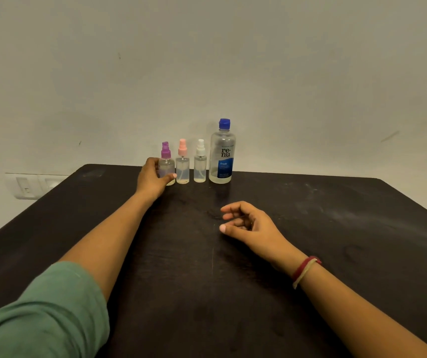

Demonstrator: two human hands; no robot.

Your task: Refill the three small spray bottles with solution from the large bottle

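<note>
Three small clear spray bottles stand in a row at the far edge of the dark table point(310, 228): one with a purple top point(166, 156), one with a pink top point(182, 164), one with a white top point(200, 164). Right of them stands the large clear bottle point(222, 153) with a blue cap and a blue label. My left hand point(153, 178) grips the purple-topped bottle, thumb across its front and fingers round its left side. My right hand point(248, 222) hovers over the table's middle, fingers loosely curled, holding nothing.
A plain wall rises directly behind the bottles. A white switch plate point(30, 186) sits on the wall at the left, beyond the table's corner. Bare tabletop spreads to the right and in front of the bottles.
</note>
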